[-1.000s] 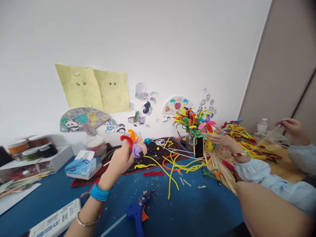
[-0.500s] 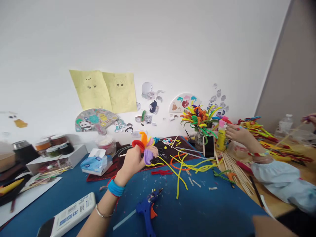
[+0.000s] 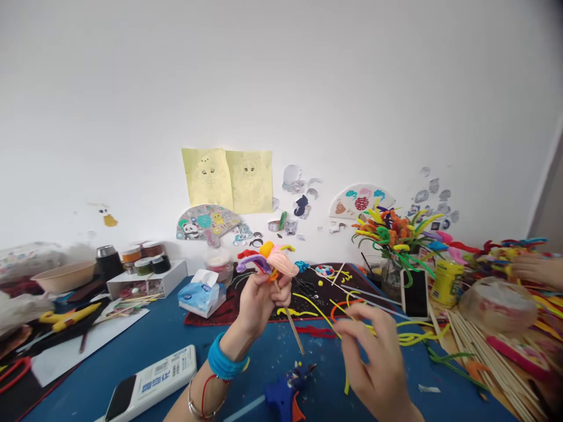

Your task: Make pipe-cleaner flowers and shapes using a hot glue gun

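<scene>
A multicoloured pipe-cleaner flower (image 3: 281,262) on a thin wooden stick (image 3: 294,331) is held up in my left hand (image 3: 259,302), its fingers wrapped round the stick just below the petals. To the right of the stick, my right hand (image 3: 373,351) is raised over the blue mat (image 3: 176,366) with its fingers bent and apart, holding nothing. A blue glue gun (image 3: 284,395) lies on the mat between my two arms. Yellow pipe cleaners (image 3: 416,338) and a red bundle (image 3: 313,332) are spread behind my hands.
A tissue pack (image 3: 202,293) and a white box with paint jars (image 3: 147,281) stand left. Right are a vase of pipe-cleaner flowers (image 3: 391,240), a phone (image 3: 414,295), a yellow bottle (image 3: 446,281) and wooden sticks (image 3: 488,357). Another person's hand (image 3: 536,268) is at the far right.
The view has swung left. My left hand has turned, so the flower's stick now shows pointing down. My right hand has risen into view. The other person's hand and sleeve have shifted toward the right edge.
</scene>
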### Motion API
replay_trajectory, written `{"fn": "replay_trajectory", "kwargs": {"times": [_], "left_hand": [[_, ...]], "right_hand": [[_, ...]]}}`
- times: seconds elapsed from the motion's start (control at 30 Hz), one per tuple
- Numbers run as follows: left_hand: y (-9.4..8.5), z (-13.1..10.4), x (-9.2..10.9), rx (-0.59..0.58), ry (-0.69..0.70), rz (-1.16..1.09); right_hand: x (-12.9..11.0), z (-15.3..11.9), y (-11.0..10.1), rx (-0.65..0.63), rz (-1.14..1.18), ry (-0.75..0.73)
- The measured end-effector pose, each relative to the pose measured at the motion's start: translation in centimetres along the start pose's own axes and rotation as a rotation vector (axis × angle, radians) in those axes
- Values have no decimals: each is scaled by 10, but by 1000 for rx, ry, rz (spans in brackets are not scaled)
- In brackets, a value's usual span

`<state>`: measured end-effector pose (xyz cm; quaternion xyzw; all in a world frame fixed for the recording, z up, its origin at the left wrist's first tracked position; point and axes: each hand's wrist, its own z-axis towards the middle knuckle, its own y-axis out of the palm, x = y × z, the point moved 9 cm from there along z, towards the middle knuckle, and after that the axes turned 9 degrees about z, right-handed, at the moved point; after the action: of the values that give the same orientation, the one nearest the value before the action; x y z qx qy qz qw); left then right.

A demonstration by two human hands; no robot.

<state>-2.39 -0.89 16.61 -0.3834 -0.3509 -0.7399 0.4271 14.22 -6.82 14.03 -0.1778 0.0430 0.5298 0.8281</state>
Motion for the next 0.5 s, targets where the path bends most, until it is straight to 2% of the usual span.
{"fn": "replay_trajectory", "kwargs": {"times": [0.1, 0.2, 0.37, 0.5], "left_hand": [[-1, 1, -4, -45, -27, -39], [-5, 4, -6, -28, -15, -31], [-15, 3, -10, 54, 30, 122], [-22, -2, -14, 125, 109, 281]], "right_hand": [[-3, 21, 31, -64, 51, 86], [-5, 44, 37, -71, 131, 93], [-35, 61, 31, -56, 198, -98], [-57, 63, 33, -71, 146, -246]]}}
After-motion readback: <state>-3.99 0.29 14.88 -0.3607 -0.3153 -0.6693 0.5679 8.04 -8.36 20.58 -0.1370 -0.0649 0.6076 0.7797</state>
